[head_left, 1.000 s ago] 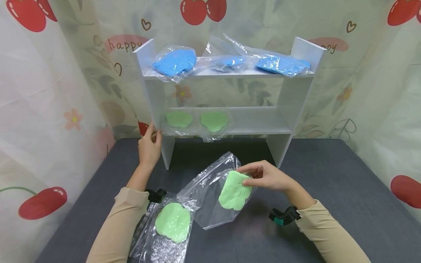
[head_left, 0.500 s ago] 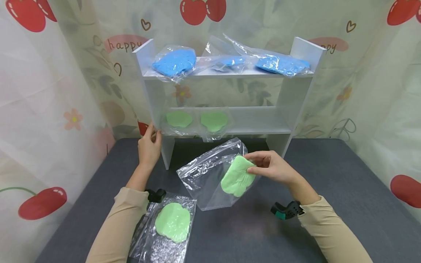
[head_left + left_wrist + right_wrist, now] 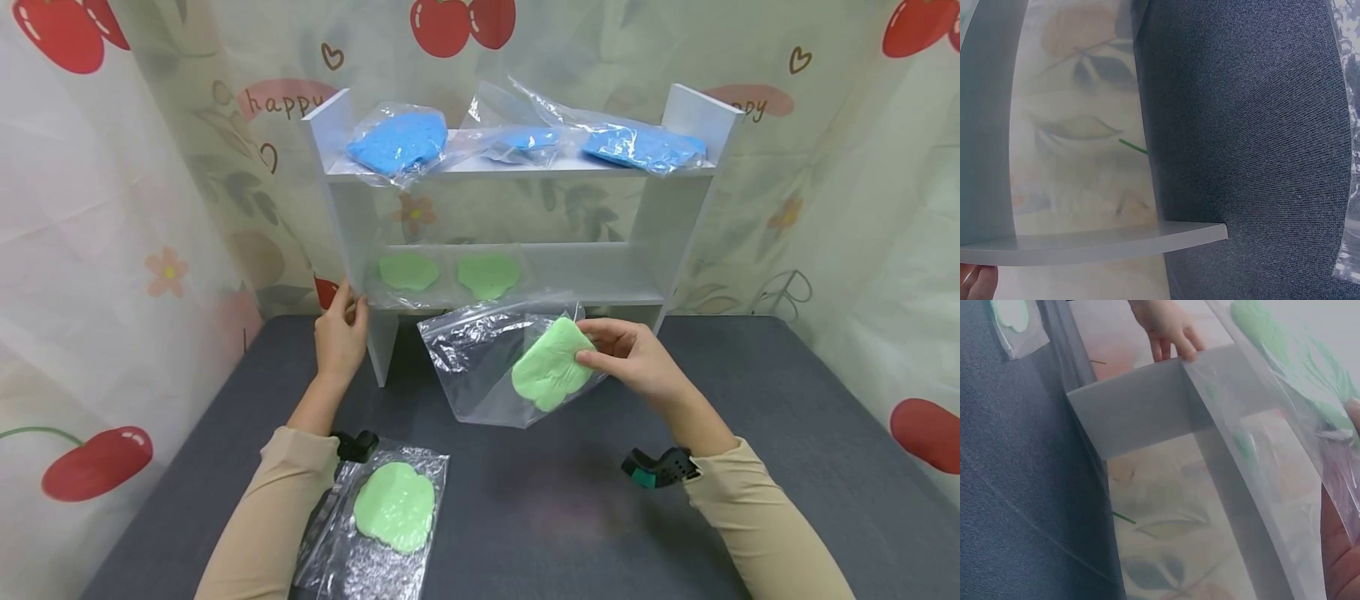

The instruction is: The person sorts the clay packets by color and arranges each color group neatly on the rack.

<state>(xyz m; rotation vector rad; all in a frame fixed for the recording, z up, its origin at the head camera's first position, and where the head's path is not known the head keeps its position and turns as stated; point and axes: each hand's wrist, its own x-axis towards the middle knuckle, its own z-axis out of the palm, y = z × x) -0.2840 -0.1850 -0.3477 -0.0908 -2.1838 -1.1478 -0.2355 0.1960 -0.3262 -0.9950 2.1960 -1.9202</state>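
R hand (image 3: 630, 362) pinches a clear bag (image 3: 495, 367) w/ green dough, held up in front of the low shelf (image 3: 592, 287). L hand (image 3: 339, 333) holds the shelf's left side, fingers curled on the edge

A dark grey table (image 3: 750, 392) stands before pale curtains (image 3: 112, 208) printed with cherries, hearts and flowers. A white two-tier shelf (image 3: 675, 217) sits at its back edge.

My right hand (image 3: 633, 362) has lifted the clear bag (image 3: 495, 358) (green putty (image 3: 551, 375) inside) up off the counter (image 3: 750, 417) and carried it toward the lower shelf (image 3: 592, 283), tilting it flatter.
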